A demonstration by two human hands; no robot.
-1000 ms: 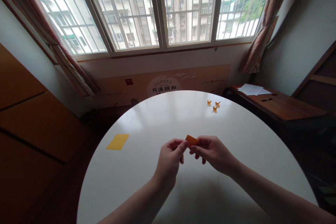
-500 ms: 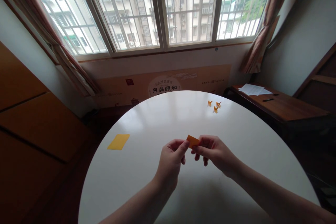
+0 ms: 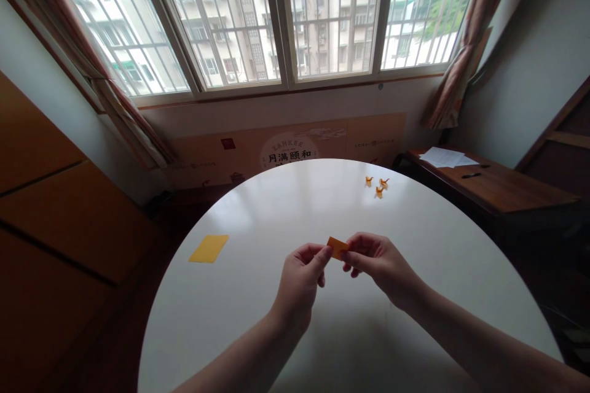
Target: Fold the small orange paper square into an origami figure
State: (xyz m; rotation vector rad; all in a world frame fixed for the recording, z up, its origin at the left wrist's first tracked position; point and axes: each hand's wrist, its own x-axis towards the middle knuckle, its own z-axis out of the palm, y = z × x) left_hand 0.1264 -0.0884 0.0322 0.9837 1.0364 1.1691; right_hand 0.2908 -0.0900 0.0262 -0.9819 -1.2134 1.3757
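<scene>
A small folded piece of orange paper [image 3: 337, 247] is held above the middle of the white round table [image 3: 258, 313]. My left hand [image 3: 300, 276] pinches its left end between thumb and forefinger. At the paper's right end, the thumb and forefinger of my right hand [image 3: 378, 263] are closed on it, with the other fingers curled below. Fingers cover both ends of the paper. Three small folded orange paper birds [image 3: 378, 192] stand together near the table's far right edge. To the left lies a flat yellow-orange paper sheet [image 3: 208, 249].
A brown wooden side table [image 3: 511, 187] with white papers [image 3: 448, 157] and small dark items is beyond the table's right edge. Wooden cabinet panels [image 3: 41, 196] rise at the left. Behind the table are a printed cardboard panel [image 3: 203, 147] and a barred window with curtains.
My right hand has shifted its hold slightly, its fingers moving up and along the right end of the paper. The left hand stays nearly still, pinching the other end.
</scene>
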